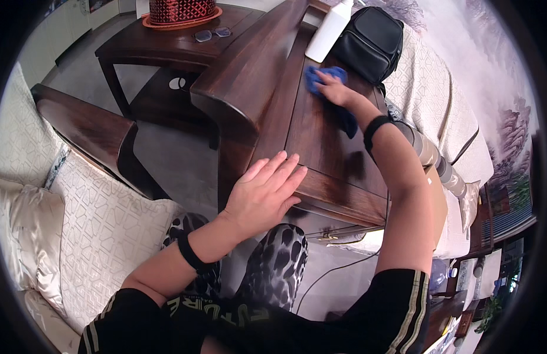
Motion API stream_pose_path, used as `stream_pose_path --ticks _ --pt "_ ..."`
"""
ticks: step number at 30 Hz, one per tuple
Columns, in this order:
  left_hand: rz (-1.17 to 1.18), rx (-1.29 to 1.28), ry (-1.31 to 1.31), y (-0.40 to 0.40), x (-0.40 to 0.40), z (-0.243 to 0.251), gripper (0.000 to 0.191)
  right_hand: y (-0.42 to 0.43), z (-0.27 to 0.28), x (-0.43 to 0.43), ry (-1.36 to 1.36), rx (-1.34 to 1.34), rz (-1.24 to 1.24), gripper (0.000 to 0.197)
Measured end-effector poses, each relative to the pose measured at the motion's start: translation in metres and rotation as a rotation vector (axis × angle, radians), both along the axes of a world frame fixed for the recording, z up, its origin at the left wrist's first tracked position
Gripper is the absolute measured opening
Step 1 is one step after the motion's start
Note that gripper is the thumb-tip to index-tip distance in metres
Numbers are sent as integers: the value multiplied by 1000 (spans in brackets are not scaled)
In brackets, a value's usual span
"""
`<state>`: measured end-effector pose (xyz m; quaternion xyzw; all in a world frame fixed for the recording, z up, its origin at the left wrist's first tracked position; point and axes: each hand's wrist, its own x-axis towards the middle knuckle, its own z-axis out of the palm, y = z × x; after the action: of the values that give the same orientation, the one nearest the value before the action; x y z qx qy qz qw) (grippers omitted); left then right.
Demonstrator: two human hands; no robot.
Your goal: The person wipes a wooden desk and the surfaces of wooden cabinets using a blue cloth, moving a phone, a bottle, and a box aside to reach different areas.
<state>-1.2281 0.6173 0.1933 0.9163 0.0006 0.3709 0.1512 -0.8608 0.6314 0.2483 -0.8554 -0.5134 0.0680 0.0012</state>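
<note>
My right hand presses a crumpled blue cloth against the dark wooden cabinet top. A darker fold of the cloth trails toward me below the wrist. Just beyond my fingers is a white plastic bottle, its top cut off by the picture's upper edge. To its right a black leather-like bag sits on the same wood. My left hand rests palm down at the near left edge of the cabinet top, holding nothing, its fingers spread.
A curved wooden armrest rises along the left of the cabinet top. Eyeglasses and a red woven basket are on a wooden table farther left. A cardboard box stands to the right. A cable crosses the floor.
</note>
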Motion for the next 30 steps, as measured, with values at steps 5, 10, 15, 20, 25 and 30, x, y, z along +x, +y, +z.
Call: stream_pose_path --ticks 5,10,15,20,25,30 --pt "-11 -10 -37 0 -11 -2 52 23 -6 -123 137 101 566 52" --pt "-14 -5 -54 -8 -35 3 52 -59 9 -174 108 200 458 48" --pt "1 -34 -28 -21 -62 7 53 -185 10 -162 -30 193 -30 46" --pt "1 27 53 -33 -81 9 58 -269 -7 -203 -185 274 -322 44" --pt "16 46 130 -54 -96 7 60 -208 -21 -326 -247 536 -156 40" --pt "153 33 277 -70 -151 18 64 -178 -41 -377 -406 759 113 35"
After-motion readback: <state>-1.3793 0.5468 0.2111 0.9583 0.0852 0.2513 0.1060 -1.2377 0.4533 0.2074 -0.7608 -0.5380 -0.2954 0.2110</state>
